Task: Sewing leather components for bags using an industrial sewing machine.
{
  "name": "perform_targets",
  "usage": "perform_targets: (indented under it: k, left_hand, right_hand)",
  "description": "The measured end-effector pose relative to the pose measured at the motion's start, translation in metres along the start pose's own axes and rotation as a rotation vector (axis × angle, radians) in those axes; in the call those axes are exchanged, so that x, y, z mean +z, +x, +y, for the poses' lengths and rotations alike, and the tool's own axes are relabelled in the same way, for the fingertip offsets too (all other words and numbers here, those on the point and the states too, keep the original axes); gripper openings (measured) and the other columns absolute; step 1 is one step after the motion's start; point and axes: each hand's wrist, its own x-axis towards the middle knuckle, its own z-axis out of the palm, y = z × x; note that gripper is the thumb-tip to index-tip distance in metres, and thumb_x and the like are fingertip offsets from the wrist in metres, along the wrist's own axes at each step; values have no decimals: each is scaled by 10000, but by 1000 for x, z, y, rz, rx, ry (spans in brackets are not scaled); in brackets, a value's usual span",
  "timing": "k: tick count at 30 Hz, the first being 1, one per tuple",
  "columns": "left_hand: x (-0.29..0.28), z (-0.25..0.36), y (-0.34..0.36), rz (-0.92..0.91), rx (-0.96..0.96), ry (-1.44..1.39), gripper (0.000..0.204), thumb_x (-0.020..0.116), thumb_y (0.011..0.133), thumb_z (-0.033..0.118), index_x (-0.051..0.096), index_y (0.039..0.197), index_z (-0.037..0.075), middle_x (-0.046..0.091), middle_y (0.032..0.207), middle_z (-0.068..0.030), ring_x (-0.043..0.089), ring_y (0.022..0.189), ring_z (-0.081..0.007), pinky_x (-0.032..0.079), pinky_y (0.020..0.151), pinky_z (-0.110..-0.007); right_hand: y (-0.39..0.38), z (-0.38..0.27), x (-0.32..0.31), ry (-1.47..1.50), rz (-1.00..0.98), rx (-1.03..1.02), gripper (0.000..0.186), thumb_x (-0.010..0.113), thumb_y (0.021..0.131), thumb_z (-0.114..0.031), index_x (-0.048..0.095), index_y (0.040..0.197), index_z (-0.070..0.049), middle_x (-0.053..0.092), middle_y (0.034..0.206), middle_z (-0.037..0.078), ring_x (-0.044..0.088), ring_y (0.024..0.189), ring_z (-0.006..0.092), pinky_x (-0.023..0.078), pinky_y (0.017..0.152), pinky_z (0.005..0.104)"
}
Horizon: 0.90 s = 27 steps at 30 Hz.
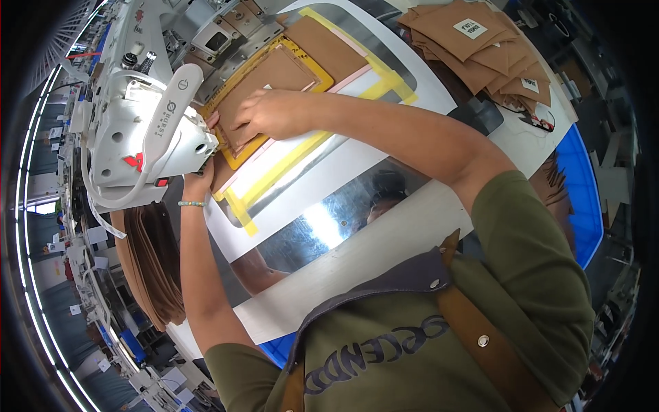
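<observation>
Olive-green shirt (535,233) and the top of a dark apron (405,275) fill the foreground, worn by the person working. Beyond, on the worktop (384,244), a brown panel (264,79) lies inside a yellow frame (324,79), just beside a white sewing machine (110,137). The right hand (278,115) rests on the panel, its grip loosely spread, fingers slightly bent and pinching nothing that shows. The left hand (199,177) reaches behind the machine head, mostly hidden, so its grip cannot be told. Work on this panel appears to be midway: it is placed in the frame but not yet taken out, and any stitching is too small to confirm. More brown pieces hang at left (147,268) and lie piled at upper right (449,34); which are finished and which remain is unclear.
</observation>
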Motion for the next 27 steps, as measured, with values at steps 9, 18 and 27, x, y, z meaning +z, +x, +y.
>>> perform_targets:
  k: [9, 18, 27]
  left_hand:
    - [-17, 70, 27, 58, 122, 83, 304, 612, 1069, 73, 689, 1363, 78, 687, 1469, -63, 609, 1378, -255, 444, 1206, -399]
    - [-10, 2, 8, 34, 94, 24, 315, 657, 1030, 106, 706, 1340, 85, 732, 1369, -95, 647, 1316, -303, 481, 1157, -419]
    - [-11, 41, 30, 60, 276, 79, 382, 698, 977, 99, 694, 1359, 73, 707, 1408, -111, 629, 1328, -313, 484, 1147, -413]
  right_hand:
    - [1, 0, -2, 16, 30, 4, 453, 568, 984, -69, 794, 1306, -295, 666, 1465, 28, 577, 1370, 303, 462, 1143, 484]
    - [13, 6, 0, 16, -42, -39, 449, 609, 948, -43, 791, 1308, -242, 679, 1447, 70, 588, 1367, 282, 463, 1109, 490]
    - [13, 12, -6, 21, -115, 4, 409, 625, 963, -87, 798, 1298, -242, 673, 1457, 81, 592, 1369, 296, 471, 1106, 500]
